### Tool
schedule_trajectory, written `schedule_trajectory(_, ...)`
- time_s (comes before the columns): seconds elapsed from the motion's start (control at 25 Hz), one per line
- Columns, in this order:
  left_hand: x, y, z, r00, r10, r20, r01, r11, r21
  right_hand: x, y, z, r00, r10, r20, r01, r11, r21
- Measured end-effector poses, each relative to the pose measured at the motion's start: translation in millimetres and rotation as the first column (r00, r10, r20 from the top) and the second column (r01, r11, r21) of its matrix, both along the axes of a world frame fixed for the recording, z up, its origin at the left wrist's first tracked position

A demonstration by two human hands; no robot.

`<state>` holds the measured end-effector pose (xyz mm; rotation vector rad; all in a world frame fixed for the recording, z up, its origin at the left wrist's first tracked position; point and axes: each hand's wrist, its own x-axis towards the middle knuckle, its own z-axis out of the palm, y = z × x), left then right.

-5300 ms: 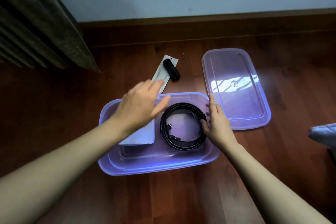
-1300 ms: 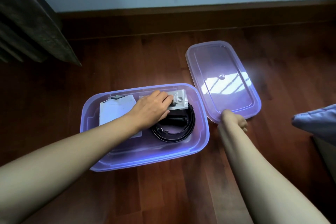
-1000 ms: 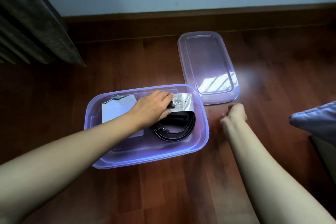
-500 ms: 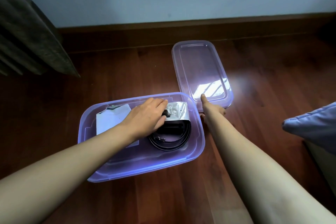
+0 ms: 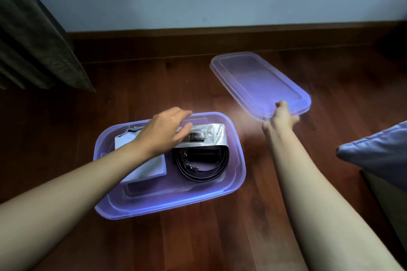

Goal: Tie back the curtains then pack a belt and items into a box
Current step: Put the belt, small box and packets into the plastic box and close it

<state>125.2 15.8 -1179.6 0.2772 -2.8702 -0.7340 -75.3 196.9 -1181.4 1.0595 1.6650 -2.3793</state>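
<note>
Belt (image 5: 204, 178), black and glossy (coiled flat), inside translucent purple box (image 5: 167, 207).

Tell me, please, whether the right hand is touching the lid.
Touching. The head view shows the right hand gripping the lid by its near edge, with the thumb curled over the top.

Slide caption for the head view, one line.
Right hand grips the lid by its near edge; left hand rests on the packet over the belt in the box.
</note>
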Motion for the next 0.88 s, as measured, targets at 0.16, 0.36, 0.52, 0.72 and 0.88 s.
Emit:
schedule_trajectory(0.16, 0.3, -23.5, 19.4, 0.970, 0.228, -0.085, -0.213, 0.965, 0.151, -5.9, 1.4, 29.8, 0.958, 0.105, -0.267, -0.158, 0.970, -0.183)
schedule_trajectory(0.36, 16.9, -51.4, 31.2, 0.790, 0.598, 0.133, -0.464, 0.442, 0.767, 18.3, 38.3, 30.9, 0.867, 0.373, -0.331, -0.419, 0.905, -0.077)
schedule_trajectory(0.52, 52.8, -59.6, 30.0, 0.793, 0.575, 0.202, -0.385, 0.216, 0.897, 47.3, 53.1, 38.0, 0.669, 0.732, -0.132, -0.743, 0.660, -0.108)
schedule_trajectory(0.72, 116.4, -29.2, -1.7, 0.729, 0.670, 0.144, -0.604, 0.529, 0.597, 94.0, 32.9, 7.1, 0.525, 0.849, -0.064, -0.834, 0.528, 0.159)
schedule_trajectory(0.88, 134.3, -33.4, -18.4, 0.740, 0.636, 0.219, -0.640, 0.565, 0.522, 107.1, 32.3, -9.5, 0.429, 0.902, -0.047, -0.826, 0.413, 0.384)
